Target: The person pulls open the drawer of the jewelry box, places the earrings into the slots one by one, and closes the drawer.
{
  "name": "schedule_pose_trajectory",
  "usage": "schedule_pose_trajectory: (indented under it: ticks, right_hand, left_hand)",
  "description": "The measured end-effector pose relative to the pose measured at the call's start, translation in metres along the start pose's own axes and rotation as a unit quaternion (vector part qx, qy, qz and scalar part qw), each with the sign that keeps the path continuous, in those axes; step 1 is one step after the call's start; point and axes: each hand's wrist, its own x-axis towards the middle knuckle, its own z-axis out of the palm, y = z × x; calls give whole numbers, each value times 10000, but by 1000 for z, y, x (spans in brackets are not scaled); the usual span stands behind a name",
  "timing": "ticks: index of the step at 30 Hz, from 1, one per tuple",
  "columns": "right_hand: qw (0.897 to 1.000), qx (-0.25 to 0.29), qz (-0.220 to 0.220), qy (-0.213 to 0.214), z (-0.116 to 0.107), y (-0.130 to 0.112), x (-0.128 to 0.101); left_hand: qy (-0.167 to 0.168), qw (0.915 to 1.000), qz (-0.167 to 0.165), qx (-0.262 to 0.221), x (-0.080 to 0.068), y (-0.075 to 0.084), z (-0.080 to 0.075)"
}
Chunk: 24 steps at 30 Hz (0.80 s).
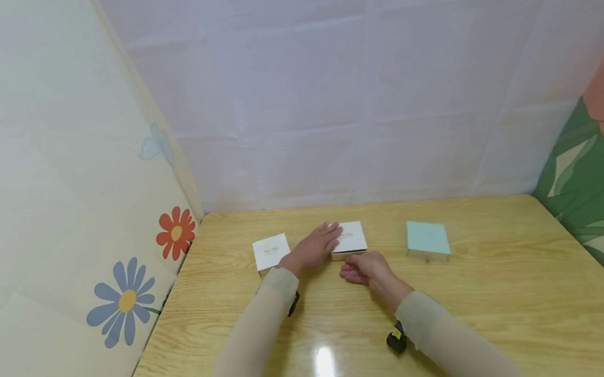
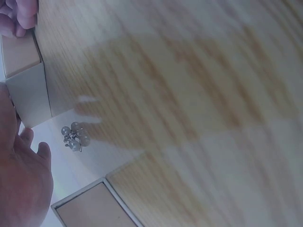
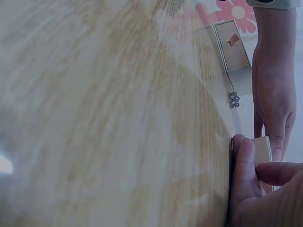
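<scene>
Nearest to us, two sleeved forearms reach out over the wooden table [image 1: 454, 331], each with a small black device strapped under the wrist. Our right hand [image 1: 370, 271] rests on the tabletop just in front of the middle white box [image 1: 350, 236]. In the right wrist view its thumb [image 3: 244, 163] and curled fingers pinch the near edge of that box [image 3: 262, 150], so this hand grips it. Our left hand [image 1: 315, 246] comes in from the left and lies flat, fingers straight and relaxed, on the left part of the same box's lid; it presses there without curling round anything. The box sits about mid-table, between the two others.

Just left of it lies a second white box [image 1: 271, 252] with faint print on its lid. Between these two, the wrist views show a small cluster of pale beads [image 2: 75, 136] lying loose on the table, just beside our left hand.

To the right, well apart from our hands, lies a pale blue box [image 1: 427, 240]. Beyond the table hangs a plain white sheet [image 1: 358, 88], with flower-printed cloth [image 1: 57, 222] on the left side.
</scene>
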Motion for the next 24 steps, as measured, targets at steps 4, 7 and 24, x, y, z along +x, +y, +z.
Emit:
schedule_pose_trajectory:
  ticks: [4, 7, 24]
  right_hand:
    - [10000, 32, -11, -23, 0, 0, -1]
    - [10000, 68, -6, -34, 1, 0, -1]
    - [9994, 304, -107, -80, 2, -1, 5]
  left_hand:
    - [3, 10000, 18, 94, 1, -2, 2]
    - [38, 10000, 38, 37, 0, -1, 1]
    - [7, 9999, -68, 132, 2, -1, 2]
